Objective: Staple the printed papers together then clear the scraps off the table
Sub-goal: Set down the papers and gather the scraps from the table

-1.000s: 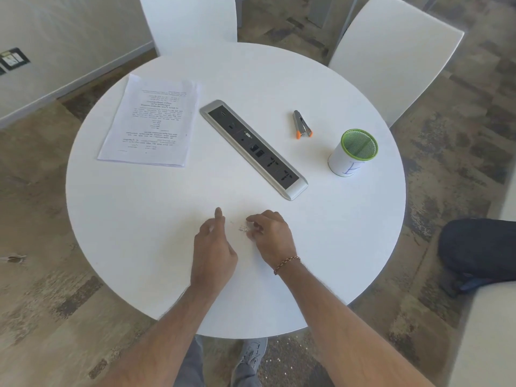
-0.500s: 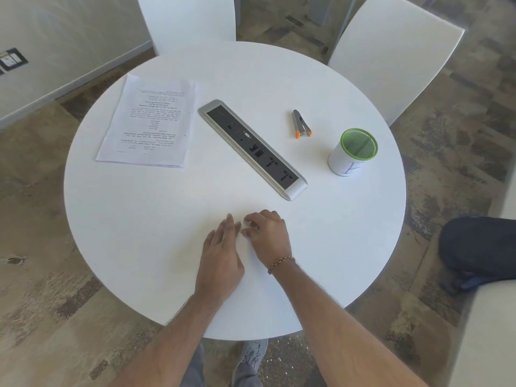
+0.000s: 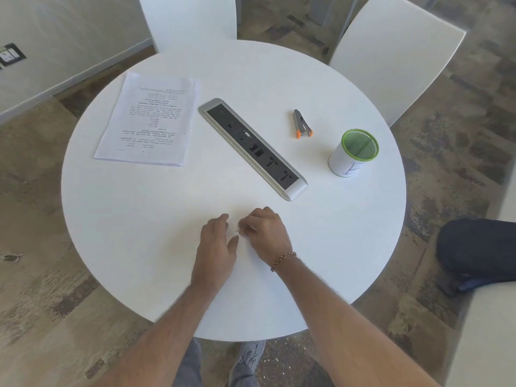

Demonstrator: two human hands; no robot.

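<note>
Round and white, the bench stood on patchy brown carpet with two white chairs pulled up at its far side. On its far left lay the papers, a squared stack with the print facing away from the person. A grey socket strip ran slantwise across the middle. Right of it lay the stapler, grey with orange ends, well apart from the papers. Nearer the right edge stood a white cup with a green mesh rim.

Both hands rested on the near part of the bench, close together. The left hand lay palm down, its fingers loosely spread and curved toward the right hand, holding nothing that could be seen. The right hand, a bead bracelet at its wrist, had its fingers curled in narrow toward the thumb. A tiny pale scrap showed between the two hands, just at the right fingertips; whether they pinched it or only touched it could not be told. A dark bag sat on the floor at right.
</note>
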